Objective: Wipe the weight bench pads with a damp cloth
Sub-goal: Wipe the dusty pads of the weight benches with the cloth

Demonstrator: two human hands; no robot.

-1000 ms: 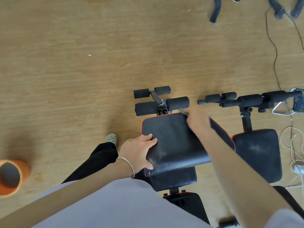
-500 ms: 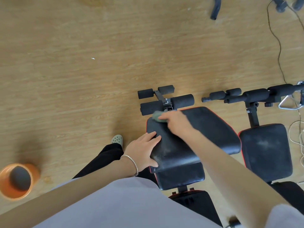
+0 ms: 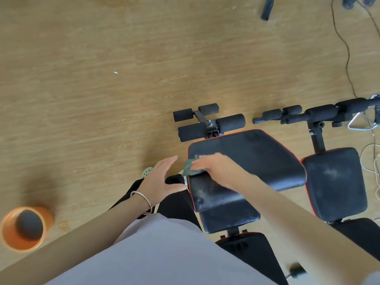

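Observation:
A black bench pad [image 3: 257, 159] with red trim lies below me, foam rollers [image 3: 207, 122] at its far end. My right hand [image 3: 218, 169] presses a small grey-green cloth [image 3: 190, 168] onto the pad's left edge. My left hand [image 3: 160, 182], with a bracelet on the wrist, hovers just left of the pad, fingers spread and holding nothing. A lower black pad [image 3: 228, 220] sits under the near end. A second black pad [image 3: 337, 184] lies to the right and looks dusty.
An orange bucket [image 3: 12, 241] stands on the wooden floor at lower left. Cables [image 3: 347, 58] run across the floor at right, beside a second bench's roller bar [image 3: 320, 114]. My dark trouser legs and shoes are between my left hand and the bench.
My right hand dragged the cloth from the pad's far end to its left edge, nearer me. My left hand let go of the pad and now hovers open beside it.

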